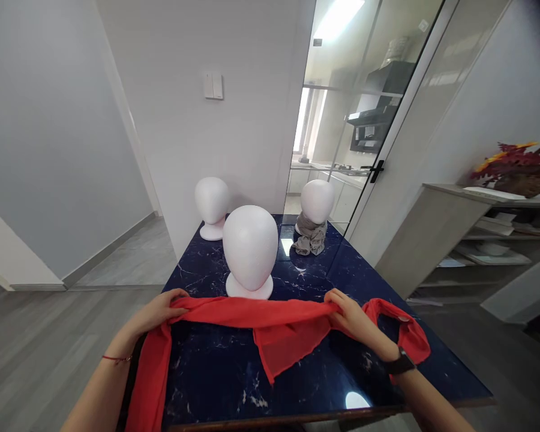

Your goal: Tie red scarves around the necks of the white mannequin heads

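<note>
A folded red scarf (pixel 252 312) is stretched between my two hands, low in front of a white foam mannequin head (pixel 251 249). My left hand (pixel 164 311) grips it on the left, and one tail hangs down past the table edge. On the right, my right hand (pixel 345 315) is closed on the scarf, whose other end curls over the tabletop by my wrist. A loose corner droops from the middle of the stretch. The scarf crosses just before the base of the foam head.
The dark blue marble-patterned table (pixel 216 384) also bears a bare foam head (pixel 212 201) at back left. Another foam head (pixel 317 201) at back right wears a grey scarf (pixel 311 234). Beyond stand a glass door (pixel 337 120) and a shelf unit (pixel 468 204).
</note>
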Demonstrator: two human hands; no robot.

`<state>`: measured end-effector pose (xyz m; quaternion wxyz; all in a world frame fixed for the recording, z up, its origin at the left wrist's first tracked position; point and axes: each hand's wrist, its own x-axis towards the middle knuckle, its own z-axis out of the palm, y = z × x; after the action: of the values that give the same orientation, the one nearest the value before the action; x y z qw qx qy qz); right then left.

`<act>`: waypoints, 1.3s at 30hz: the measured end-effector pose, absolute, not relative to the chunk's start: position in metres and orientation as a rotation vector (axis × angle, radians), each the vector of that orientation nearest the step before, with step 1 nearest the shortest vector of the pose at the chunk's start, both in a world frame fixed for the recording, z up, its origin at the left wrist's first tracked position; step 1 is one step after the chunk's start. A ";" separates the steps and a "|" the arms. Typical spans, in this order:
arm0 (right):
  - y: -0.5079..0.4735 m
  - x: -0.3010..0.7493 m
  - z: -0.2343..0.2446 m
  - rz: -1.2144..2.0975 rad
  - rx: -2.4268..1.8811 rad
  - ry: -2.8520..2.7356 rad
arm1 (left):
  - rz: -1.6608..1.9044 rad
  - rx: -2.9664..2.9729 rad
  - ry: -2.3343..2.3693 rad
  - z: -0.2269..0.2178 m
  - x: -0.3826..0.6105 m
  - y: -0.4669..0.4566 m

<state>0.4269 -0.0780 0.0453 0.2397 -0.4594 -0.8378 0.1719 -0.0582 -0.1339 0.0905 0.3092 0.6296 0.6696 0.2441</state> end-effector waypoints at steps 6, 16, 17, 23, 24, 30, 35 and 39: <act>-0.124 0.423 0.024 0.311 -1.222 -2.569 | 0.358 1.948 2.136 0.070 -0.069 -0.153; -0.137 0.423 0.056 0.565 -1.185 -2.324 | 0.427 2.416 1.661 0.024 0.052 -0.183; -0.138 0.425 0.062 0.547 -1.160 -2.289 | 0.402 2.391 1.736 0.020 0.058 -0.180; -0.144 0.450 0.101 0.544 -1.228 -2.039 | 0.495 2.126 1.875 0.050 0.037 -0.171; -0.144 0.455 0.108 0.564 -1.253 -1.997 | 0.599 1.999 1.821 0.063 0.029 -0.175; -0.130 0.462 0.144 0.938 -1.248 -2.085 | 0.804 1.646 1.444 0.139 -0.012 -0.198; -0.091 0.451 0.118 1.093 -1.209 -2.255 | 0.416 1.909 1.411 0.137 -0.018 -0.166; -0.076 0.440 0.064 0.642 -1.256 -2.222 | 0.433 2.112 1.690 0.098 -0.012 -0.145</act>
<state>0.4405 -0.0759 0.0640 0.2519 -0.4619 -0.8171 0.2359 -0.0116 -0.1449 0.0980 0.1995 0.7555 0.6045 0.1549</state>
